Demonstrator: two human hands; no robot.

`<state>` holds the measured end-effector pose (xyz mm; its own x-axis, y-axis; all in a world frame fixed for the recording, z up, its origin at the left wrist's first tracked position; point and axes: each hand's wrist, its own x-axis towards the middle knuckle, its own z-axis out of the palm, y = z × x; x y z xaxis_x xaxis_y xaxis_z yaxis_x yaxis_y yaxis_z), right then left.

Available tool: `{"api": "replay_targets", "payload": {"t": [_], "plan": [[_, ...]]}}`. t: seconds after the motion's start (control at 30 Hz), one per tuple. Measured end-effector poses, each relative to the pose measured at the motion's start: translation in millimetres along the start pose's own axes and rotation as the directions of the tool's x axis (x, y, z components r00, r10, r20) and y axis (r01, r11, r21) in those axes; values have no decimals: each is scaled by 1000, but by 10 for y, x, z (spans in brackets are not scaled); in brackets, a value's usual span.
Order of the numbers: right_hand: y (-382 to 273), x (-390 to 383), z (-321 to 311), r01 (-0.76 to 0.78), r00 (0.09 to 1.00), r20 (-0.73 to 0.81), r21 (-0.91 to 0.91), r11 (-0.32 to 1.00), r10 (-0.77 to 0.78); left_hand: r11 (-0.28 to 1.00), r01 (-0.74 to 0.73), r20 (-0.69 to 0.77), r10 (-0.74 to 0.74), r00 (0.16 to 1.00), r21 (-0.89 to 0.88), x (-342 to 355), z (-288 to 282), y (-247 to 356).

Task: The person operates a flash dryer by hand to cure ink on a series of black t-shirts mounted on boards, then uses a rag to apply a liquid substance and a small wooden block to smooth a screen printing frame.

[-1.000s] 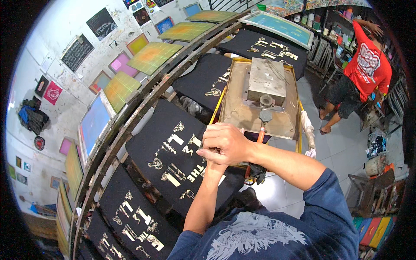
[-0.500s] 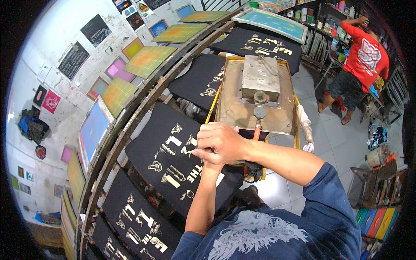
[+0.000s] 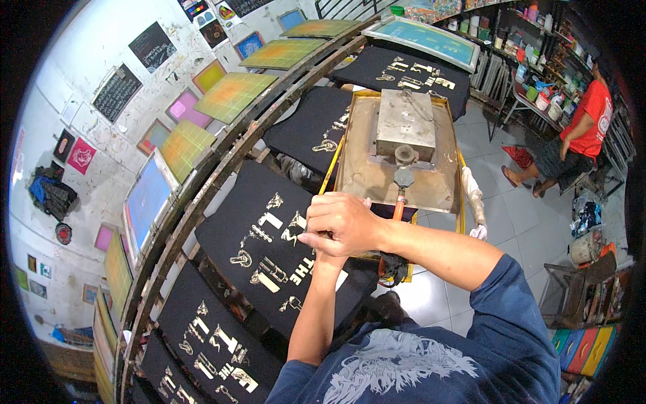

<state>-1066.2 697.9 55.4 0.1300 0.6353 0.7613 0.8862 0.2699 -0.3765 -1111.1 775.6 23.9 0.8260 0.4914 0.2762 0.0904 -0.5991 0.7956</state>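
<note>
My right hand (image 3: 340, 219) is closed over my left hand (image 3: 331, 248), whose fingers are mostly hidden; whether anything is inside that clasp, I cannot make out. Both hands are in front of a flat metal heater (image 3: 353, 182) in a yellow frame, with a steel box (image 3: 407, 114) on top, a round valve fitting (image 3: 404, 154) and an orange hose (image 3: 400, 205). A cloth-wrapped bar (image 3: 471, 192) runs along its right side. Under my hands lies a black shirt (image 3: 229, 202) with cream printing on a board; similar printed shirts (image 3: 404, 67) lie along the row.
A dark rail (image 3: 222, 161) curves along the boards beside screen frames (image 3: 151, 195). At the right a person in red (image 3: 585, 121) stands by crowded shelves (image 3: 518, 37) and a cluttered table (image 3: 538, 101). A red cloth (image 3: 519, 156) lies on the tiled floor (image 3: 501, 215) near a bucket (image 3: 583, 248).
The person in red has moved right, turned and lowered the raised arm; the red cloth on the floor now shows fully. My clasped hands have barely moved.
</note>
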Motion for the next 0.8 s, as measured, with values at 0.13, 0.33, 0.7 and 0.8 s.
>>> {"api": "replay_targets", "payload": {"t": [0.13, 0.33, 0.7, 0.8], "plan": [[3, 3, -8, 4, 1000, 4, -4, 1000, -4, 1000, -1, 0, 1, 1000, -1, 1, 17, 9], [1, -17, -10, -4, 1000, 15, -15, 1000, 4, 1000, 5, 4, -5, 1000, 5, -15, 23, 14], [-9, -22, -3, 32, 999, -40, -41, 999, -33, 1000, 10, 7, -10, 1000, 12, -21, 43, 27], [9, -38, 24, 34, 998, -51, -34, 999, -36, 1000, 17, 6, -17, 1000, 11, -34, 40, 16]]}}
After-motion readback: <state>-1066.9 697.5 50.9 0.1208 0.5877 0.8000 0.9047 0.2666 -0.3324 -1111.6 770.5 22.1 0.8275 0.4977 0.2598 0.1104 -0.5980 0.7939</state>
